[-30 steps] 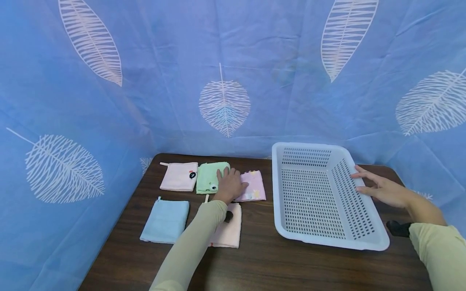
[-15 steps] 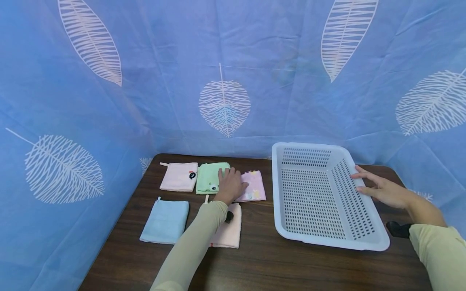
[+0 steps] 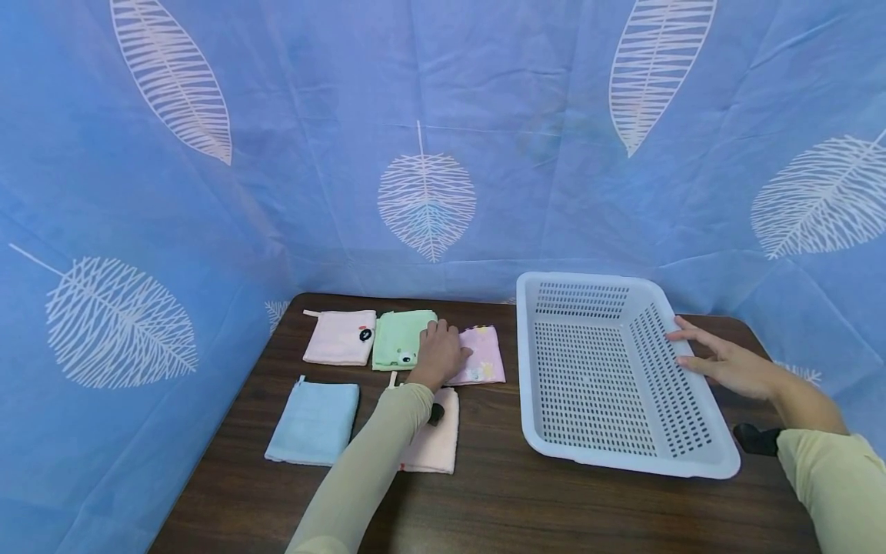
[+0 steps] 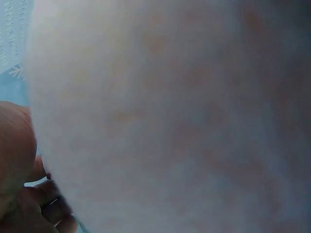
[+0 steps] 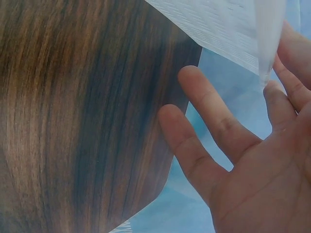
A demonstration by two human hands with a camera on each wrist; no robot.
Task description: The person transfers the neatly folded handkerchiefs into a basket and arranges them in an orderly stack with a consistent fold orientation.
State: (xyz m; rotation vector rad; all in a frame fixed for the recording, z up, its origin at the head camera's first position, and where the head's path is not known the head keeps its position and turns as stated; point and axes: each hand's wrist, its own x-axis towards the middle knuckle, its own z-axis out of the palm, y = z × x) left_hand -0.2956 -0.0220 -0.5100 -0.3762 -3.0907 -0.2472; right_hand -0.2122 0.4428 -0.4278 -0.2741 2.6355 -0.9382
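In the head view my left hand point(image 3: 441, 355) is bent over the left edge of a purple washcloth point(image 3: 487, 358), its thumb lying on the cloth and its fingers curled at the edge. Part of the purple cloth is hidden under it. The green washcloth point(image 3: 400, 337) lies just left of the fingers. A blurred pale shape fills most of the left wrist view, with curled fingers point(image 4: 43, 204) at its corner. My right hand point(image 3: 730, 368) holds the right rim of a white perforated plastic basket point(image 3: 597, 459); two fingers point(image 5: 214, 109) stretch loosely outside it in the right wrist view.
A pink washcloth point(image 3: 339, 338) with a black round patch lies at the back left, a light blue one point(image 3: 314, 423) in front of it. A peach washcloth point(image 3: 436, 442) is partly under the left forearm. Blue leaf-print fabric point(image 3: 512, 192) hangs behind the brown table point(image 3: 526, 515).
My left hand's fingers have drawn in a little toward the purple washcloth, away from the green one. The right hand and the basket have stayed in place.
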